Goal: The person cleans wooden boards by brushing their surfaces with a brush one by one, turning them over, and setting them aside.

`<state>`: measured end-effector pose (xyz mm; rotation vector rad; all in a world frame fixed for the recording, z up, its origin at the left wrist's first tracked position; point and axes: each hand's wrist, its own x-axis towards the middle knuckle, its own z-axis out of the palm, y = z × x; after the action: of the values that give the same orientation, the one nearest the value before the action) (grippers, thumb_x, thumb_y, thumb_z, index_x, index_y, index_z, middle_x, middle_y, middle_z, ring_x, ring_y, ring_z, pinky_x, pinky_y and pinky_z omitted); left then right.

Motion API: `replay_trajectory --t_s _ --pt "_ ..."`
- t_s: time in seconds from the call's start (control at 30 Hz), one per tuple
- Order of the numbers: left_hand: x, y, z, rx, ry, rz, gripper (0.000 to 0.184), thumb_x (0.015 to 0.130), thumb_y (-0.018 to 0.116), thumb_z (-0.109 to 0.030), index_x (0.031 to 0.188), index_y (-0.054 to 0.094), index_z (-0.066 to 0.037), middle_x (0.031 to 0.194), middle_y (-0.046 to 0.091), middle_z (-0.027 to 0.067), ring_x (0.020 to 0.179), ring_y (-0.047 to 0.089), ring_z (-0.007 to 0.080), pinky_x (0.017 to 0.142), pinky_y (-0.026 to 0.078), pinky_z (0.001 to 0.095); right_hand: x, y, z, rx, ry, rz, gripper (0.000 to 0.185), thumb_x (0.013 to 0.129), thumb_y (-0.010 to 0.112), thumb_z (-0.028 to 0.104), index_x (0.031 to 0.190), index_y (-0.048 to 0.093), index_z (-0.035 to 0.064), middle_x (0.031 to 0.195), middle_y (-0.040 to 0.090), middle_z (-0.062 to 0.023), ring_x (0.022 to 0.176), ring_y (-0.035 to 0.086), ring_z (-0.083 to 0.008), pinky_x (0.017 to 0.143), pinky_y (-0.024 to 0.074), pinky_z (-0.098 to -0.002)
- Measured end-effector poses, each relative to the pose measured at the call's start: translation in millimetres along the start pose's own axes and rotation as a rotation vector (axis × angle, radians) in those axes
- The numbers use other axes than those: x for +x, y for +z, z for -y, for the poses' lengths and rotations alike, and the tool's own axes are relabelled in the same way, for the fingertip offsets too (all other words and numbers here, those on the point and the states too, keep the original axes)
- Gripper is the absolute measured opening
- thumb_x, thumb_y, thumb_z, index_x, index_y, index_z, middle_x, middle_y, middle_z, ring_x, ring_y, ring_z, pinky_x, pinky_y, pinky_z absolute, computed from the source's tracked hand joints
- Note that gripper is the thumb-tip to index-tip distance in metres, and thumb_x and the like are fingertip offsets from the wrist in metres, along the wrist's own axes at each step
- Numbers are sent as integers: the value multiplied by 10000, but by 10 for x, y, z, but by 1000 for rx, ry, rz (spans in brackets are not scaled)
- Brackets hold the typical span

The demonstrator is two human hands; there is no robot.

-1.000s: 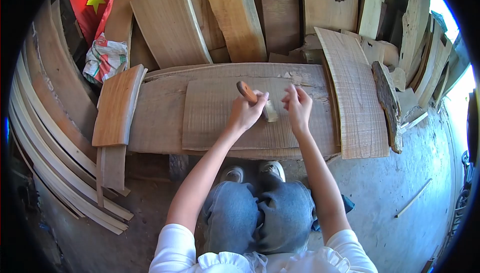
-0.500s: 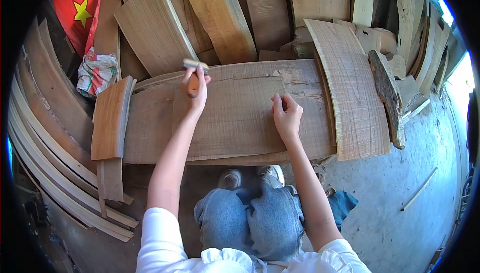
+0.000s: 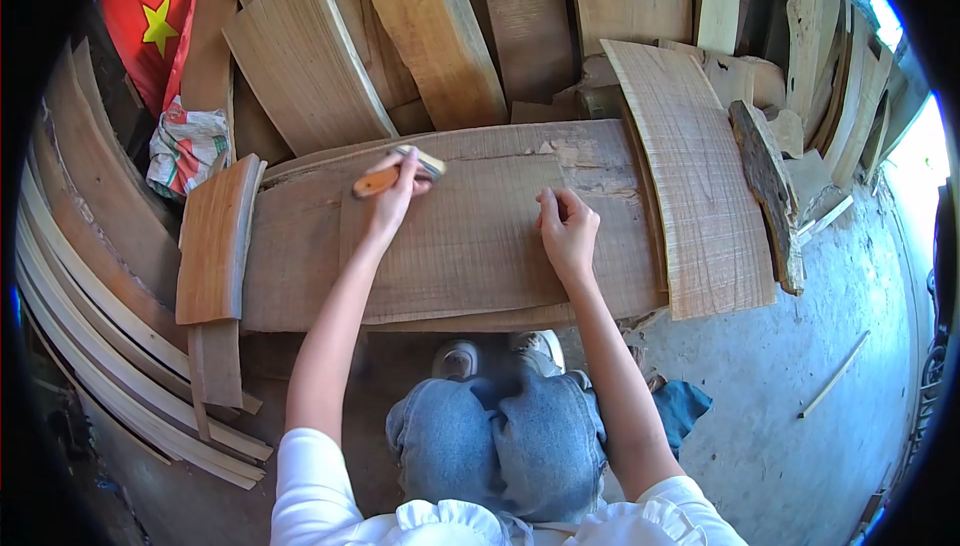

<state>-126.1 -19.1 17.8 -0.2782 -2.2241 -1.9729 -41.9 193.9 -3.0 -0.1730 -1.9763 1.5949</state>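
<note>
My left hand (image 3: 392,201) is closed around a paintbrush (image 3: 374,184) with an orange wooden handle and pale bristles. The brush is tilted over the upper left part of a thin rectangular wooden board (image 3: 460,246), slightly blurred. Whether its bristles touch the wood I cannot tell. On the right edge of that board, my right hand (image 3: 570,231) rests with curled fingers; what they pinch, if anything, is hidden. Under the thin board is a wider wooden slab (image 3: 290,266), with a rough, cracked patch near its upper right.
A ridged plank (image 3: 695,186) and a bark-edged piece (image 3: 768,196) lie to the right. A short board (image 3: 215,246) sits at the slab's left end. Upright planks (image 3: 430,26) line the back. Long strips (image 3: 110,366) lean at left. A dark cloth (image 3: 682,411) lies on the floor.
The brush has swung from upright to slanted, its bristles moving right and down over the board. My right hand has stayed in nearly the same spot.
</note>
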Motion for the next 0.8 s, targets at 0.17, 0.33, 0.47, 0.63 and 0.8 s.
replay_trajectory --t_s 0.17,0.33,0.47,0.63,0.8 --pt "-440 -64 -375 -10 -316 609 366 849 488 -399 921 619 -65 753 558 1 546 478 32 558 495 197 -26 15 -35 -60 -59 -19 186 810 541 115 701 580 -31 479 529 -90 425 511 -100 432 385 -246" --pt "-381 -323 -35 1 -254 202 349 834 528 -397 1019 586 -107 788 571 -31 586 462 18 538 410 159 -30 -9 15 -23 -4 10 192 814 537 114 699 577 -35 473 519 -69 427 499 -80 431 379 -231" --pt "-184 -850 154 85 49 -326 314 859 511 -336 996 595 -66 756 597 6 573 478 41 545 407 184 -22 -13 51 -28 4 20 188 813 537 112 704 578 -36 474 522 -66 428 498 -81 433 382 -229" --pt "-388 -880 -157 -241 -211 -269 283 845 522 -336 1004 600 -115 625 465 -80 512 377 -13 472 297 138 -25 -7 16 -41 18 27 218 826 530 163 723 597 -17 488 512 -20 441 449 -49 428 352 -212" --pt "-510 -327 -379 -196 -277 445 380 855 478 -401 1045 571 -85 731 530 -35 561 406 11 548 375 162 -25 -28 49 -57 18 44 197 818 534 130 716 589 -30 484 529 -51 443 497 -72 443 385 -224"
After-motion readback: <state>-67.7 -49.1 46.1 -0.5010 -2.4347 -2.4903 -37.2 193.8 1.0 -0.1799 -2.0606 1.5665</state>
